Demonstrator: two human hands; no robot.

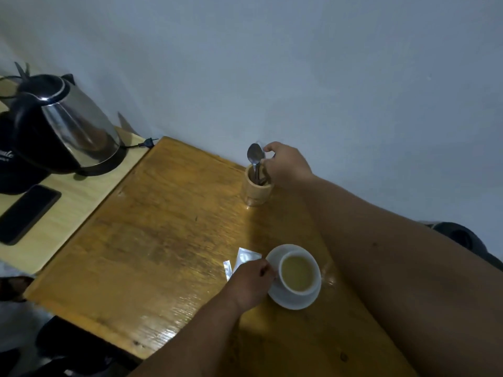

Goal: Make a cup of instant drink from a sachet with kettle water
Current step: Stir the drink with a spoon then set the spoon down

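A white cup (299, 273) full of pale yellowish drink stands on a white saucer (294, 302) on the wooden table (163, 240). My left hand (251, 284) rests against the cup's left side, fingers closed at its handle. Torn silver sachet pieces (243, 258) lie just left of the saucer. By the wall, my right hand (285, 165) pinches a metal spoon (255, 156) that stands bowl-up in a wooden holder (257, 190). A steel and black kettle (68, 123) sits at the far left on a lighter side table.
A black phone (27, 213) lies on the pale side table (76, 202) beside the kettle. The kettle's plug (147, 143) rests near the table corner. A grey wall runs right behind the holder. A dark object (462, 238) shows at the right edge.
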